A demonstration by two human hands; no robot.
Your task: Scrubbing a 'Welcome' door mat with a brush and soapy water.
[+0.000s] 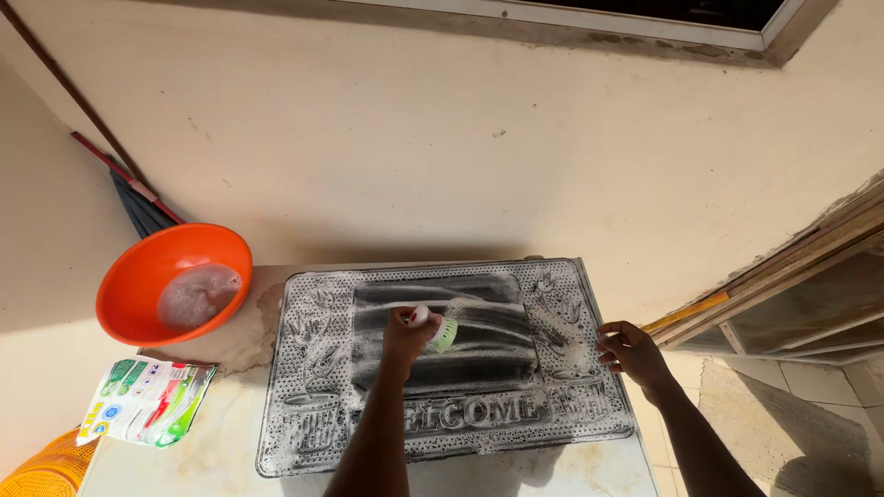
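Left hand (408,333) clenched on green scrub brush (445,333) — grey moulded rubber doormat (318,387) largely lathered, dark centre unfinished; right hand (629,352) spread on edge.

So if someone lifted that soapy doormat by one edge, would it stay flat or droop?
The doormat would probably droop: it looks like thin moulded rubber lying flat on the table. The suds covering it suggest it is slippery to grip. Being wet, it may feel somewhat heavy for its thickness.
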